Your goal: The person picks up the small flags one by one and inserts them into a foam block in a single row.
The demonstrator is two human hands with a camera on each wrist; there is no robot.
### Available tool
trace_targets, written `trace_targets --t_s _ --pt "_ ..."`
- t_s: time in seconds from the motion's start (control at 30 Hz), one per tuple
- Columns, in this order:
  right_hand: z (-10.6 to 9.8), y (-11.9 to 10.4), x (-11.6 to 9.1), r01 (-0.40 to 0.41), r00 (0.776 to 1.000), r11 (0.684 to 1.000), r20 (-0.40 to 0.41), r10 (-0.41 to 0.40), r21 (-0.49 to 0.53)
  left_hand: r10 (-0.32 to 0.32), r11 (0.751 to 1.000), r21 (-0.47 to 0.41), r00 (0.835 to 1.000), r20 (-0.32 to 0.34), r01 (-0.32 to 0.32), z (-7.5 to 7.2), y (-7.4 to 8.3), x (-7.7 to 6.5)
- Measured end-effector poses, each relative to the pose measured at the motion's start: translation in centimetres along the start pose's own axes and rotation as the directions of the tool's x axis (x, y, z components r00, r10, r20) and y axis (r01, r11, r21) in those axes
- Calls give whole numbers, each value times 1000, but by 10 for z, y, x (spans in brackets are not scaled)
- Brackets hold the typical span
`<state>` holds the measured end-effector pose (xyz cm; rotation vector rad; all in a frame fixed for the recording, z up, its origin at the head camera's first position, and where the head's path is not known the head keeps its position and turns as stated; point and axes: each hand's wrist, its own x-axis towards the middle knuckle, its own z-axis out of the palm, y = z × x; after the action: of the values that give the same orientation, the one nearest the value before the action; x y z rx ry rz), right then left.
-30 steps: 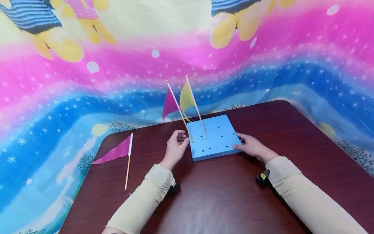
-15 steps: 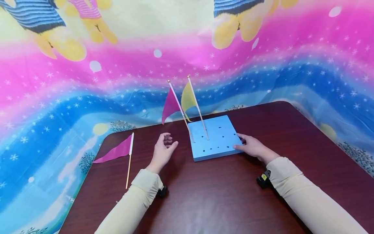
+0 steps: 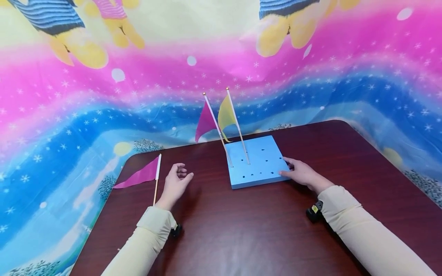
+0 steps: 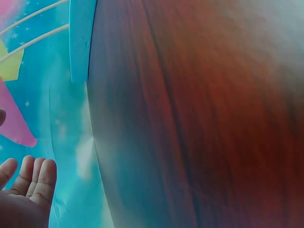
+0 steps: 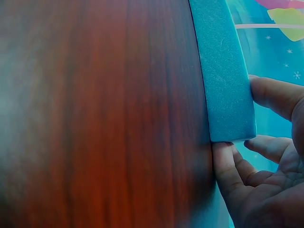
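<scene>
Left hand loosely curled, empty; right hand pinching the blue block by its edge: drifting left, I could sweep the lying pink flag with my cuff.

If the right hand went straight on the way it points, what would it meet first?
The blue board, at once: the right hand has its fingertips against the board's right side. Farther along, the yellow flag's pole may lie in line, though depth is hard to judge.

head view faces forward-down; wrist views (closer in) share the block.
</scene>
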<state>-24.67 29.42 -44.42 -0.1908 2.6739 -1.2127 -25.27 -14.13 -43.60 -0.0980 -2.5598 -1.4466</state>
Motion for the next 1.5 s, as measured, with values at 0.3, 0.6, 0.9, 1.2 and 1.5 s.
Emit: trace_targets --t_s 0.3,0.6,0.9,1.2,1.5 --pt "2 1 1 5 1000 1000 -10 -5 -2 -17 1000 26 1000 -15 17 -9 -5 -6" --pt "2 3 2 6 1000 1000 -13 -6 -7 -52 996 74 998 -25 54 -28 -19 -15" --pt "1 4 2 -4 1000 1000 -9 4 -1 -131 981 134 989 -74 140 -49 -31 -29" --pt "1 3 1 1 1000 1000 -14 -1 -3 -182 971 142 980 -78 192 -66 -38 -38" --pt "1 1 -1 2 1000 1000 -17 -2 7 -260 961 87 965 -37 262 -86 -54 -39"
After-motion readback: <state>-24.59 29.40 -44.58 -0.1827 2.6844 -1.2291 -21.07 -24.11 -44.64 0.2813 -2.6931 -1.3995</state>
